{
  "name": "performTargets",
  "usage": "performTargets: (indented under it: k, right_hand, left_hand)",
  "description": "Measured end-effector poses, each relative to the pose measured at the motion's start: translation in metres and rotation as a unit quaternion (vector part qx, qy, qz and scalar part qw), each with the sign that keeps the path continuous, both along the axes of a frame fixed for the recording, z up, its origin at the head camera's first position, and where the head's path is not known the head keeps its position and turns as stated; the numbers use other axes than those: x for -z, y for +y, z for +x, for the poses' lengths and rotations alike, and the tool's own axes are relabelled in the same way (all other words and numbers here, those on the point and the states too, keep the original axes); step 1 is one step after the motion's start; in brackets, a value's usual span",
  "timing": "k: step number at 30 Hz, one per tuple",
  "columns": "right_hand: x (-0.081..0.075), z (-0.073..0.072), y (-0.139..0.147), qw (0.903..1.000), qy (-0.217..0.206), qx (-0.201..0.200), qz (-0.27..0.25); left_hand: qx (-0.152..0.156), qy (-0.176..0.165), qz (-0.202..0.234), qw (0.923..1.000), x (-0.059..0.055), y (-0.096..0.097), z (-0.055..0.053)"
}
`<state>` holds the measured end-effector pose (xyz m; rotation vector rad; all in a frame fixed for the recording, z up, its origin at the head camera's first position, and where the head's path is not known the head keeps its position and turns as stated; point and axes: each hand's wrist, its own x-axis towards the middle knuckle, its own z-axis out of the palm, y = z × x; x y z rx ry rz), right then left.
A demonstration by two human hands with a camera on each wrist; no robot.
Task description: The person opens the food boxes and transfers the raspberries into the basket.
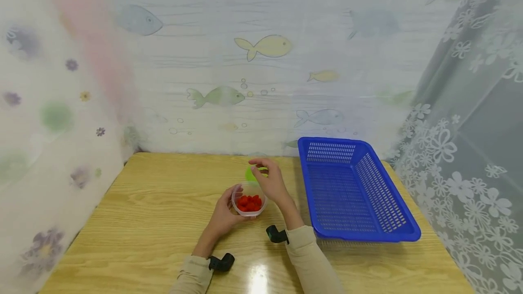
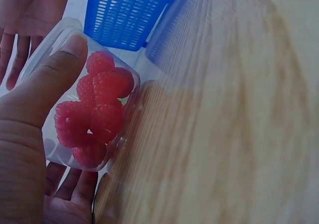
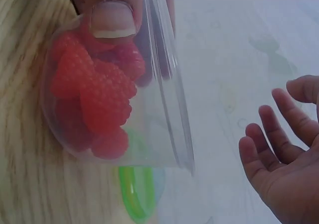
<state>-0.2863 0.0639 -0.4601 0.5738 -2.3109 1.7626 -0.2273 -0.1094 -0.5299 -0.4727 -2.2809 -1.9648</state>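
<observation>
My left hand [image 1: 224, 214] grips a small clear plastic container [image 1: 234, 199] from its left side, thumb on the near wall in the left wrist view. Inside the container lie several red raspberries [image 2: 105, 117], bunched at the bottom. Just above and to the right of the container's rim is my right hand [image 1: 270, 181], its fingers loosely bent with nothing between them, as the right wrist view shows. Beyond the container a bright green, rounded thing [image 3: 137, 194] sits on the table, partly hidden by the right hand in the head view.
To the right stands a large blue plastic basket [image 1: 304, 185] with slotted walls. Everything rests on a wood-grain table [image 1: 155, 221]. A fish-patterned curtain [image 1: 204, 126] hangs along the back edge, and a lacy flowered curtain [image 1: 470, 194] borders the right side.
</observation>
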Motion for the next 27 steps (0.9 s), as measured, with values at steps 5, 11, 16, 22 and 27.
performTargets:
  k: [5, 11, 16, 22, 27]
  right_hand:
    - [-0.022, 0.024, 0.004, 0.9996, -0.020, -0.021, 0.001]
    - [-0.021, 0.032, 0.012, 0.9977, -0.049, -0.046, -0.009]
    - [-0.004, 0.025, 0.016, 0.9957, -0.075, -0.053, -0.013]
    - [0.024, 0.017, 0.018, 0.9940, -0.093, -0.058, -0.003]
    - [0.033, 0.022, 0.021, 0.9854, -0.125, -0.106, 0.046]
  left_hand:
    - [0.005, 0.004, 0.001, 1.0000, 0.006, -0.002, -0.003]
    - [0.002, 0.001, -0.009, 1.0000, 0.028, -0.006, -0.015]
    - [0.005, 0.003, -0.005, 1.0000, 0.029, -0.005, -0.016]
    - [0.008, 0.009, -0.001, 0.9999, 0.031, -0.005, -0.017]
    - [0.009, -0.004, -0.003, 0.9999, 0.029, -0.005, -0.016]
